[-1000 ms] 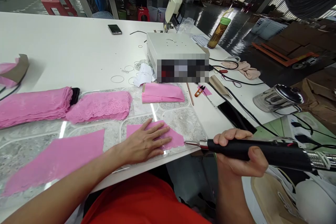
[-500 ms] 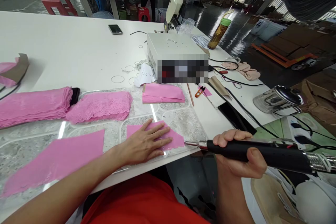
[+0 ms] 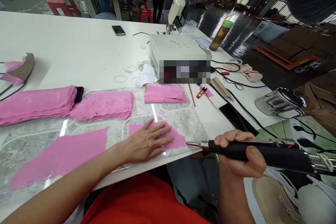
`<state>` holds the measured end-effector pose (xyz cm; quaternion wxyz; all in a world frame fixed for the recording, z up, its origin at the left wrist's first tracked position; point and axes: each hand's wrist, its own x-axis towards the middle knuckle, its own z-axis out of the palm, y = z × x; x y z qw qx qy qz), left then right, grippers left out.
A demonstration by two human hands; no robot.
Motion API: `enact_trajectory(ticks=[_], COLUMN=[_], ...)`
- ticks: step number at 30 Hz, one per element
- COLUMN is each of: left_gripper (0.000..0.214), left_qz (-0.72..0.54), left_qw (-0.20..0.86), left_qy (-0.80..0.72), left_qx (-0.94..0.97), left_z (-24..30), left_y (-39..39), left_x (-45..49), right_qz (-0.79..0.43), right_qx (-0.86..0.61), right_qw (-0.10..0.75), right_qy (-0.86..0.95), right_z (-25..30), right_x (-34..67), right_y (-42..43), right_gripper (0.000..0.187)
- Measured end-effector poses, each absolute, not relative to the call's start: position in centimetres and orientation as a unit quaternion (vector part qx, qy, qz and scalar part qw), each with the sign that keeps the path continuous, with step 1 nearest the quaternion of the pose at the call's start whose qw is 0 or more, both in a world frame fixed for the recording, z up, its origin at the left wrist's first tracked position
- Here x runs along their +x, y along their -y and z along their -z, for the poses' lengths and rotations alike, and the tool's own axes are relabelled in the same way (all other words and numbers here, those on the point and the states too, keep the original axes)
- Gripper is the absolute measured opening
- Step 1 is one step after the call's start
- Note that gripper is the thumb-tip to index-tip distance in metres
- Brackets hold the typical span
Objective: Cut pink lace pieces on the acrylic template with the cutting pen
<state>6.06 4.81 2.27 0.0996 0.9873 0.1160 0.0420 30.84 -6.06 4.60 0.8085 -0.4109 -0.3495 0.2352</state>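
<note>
My left hand [image 3: 147, 141] lies flat with fingers spread on a small pink fabric piece [image 3: 178, 140], which rests on a marble-patterned sheet [image 3: 190, 122]. Wrapped in my right hand [image 3: 241, 154] is a black handheld tool with a pointed metal tip [image 3: 280, 155]; its kind is not certain. The tip meets the right edge of the fabric piece, or stops just beside it. A larger pink fabric piece [image 3: 63, 154] lies to the left, partly behind my left forearm. Farther back are a lace-edged pink stack [image 3: 105, 105], a long pink stack [image 3: 39, 101] and a folded pink stack [image 3: 165, 94].
A grey box unit [image 3: 178, 47] stands at the table's back, with black cables running right. Orange thread snips [image 3: 201, 92], a dark phone-like slab [image 3: 237, 119], a glass jug [image 3: 280, 101] and a bottle [image 3: 221, 35] occupy the right side. Another phone [image 3: 118, 30] lies farther back. People work beyond.
The whole view has shifted slightly to the right. My left hand stays on the fabric, and the tool tip remains at its right edge. A person in the background has moved right.
</note>
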Motion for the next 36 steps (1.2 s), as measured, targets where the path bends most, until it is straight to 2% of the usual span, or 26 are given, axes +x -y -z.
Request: enact_trajectory(ticks=[7,15,22,36], left_gripper=[0.047,0.057,0.055,0.048], left_qz=[-0.054,-0.021,-0.026,-0.024], left_qw=[0.104,0.142,0.163,0.153], left_qy=[-0.151,-0.212,-0.225,-0.234], left_qx=[0.982,0.967,0.96,0.96], left_z=[-5.2,-4.1,-3.0,-2.5], left_y=[-4.9,-4.1,-3.2,-2.3], left_x=[3.4,-2.4,-4.0,-4.6], right_qz=[-0.204,-0.265,-0.387,-0.455], right_qx=[-0.445,-0.394,-0.354,-0.296], right_qw=[0.817,0.815,0.766,0.72], right_qy=[0.304,0.331,0.372,0.432], right_z=[-5.5,-3.9,-4.6,-4.6], right_x=[30.9,30.4,24.8,18.2], right_y=[6.1,5.5,4.8,3.4], right_gripper=[0.02,0.033,0.029,0.023])
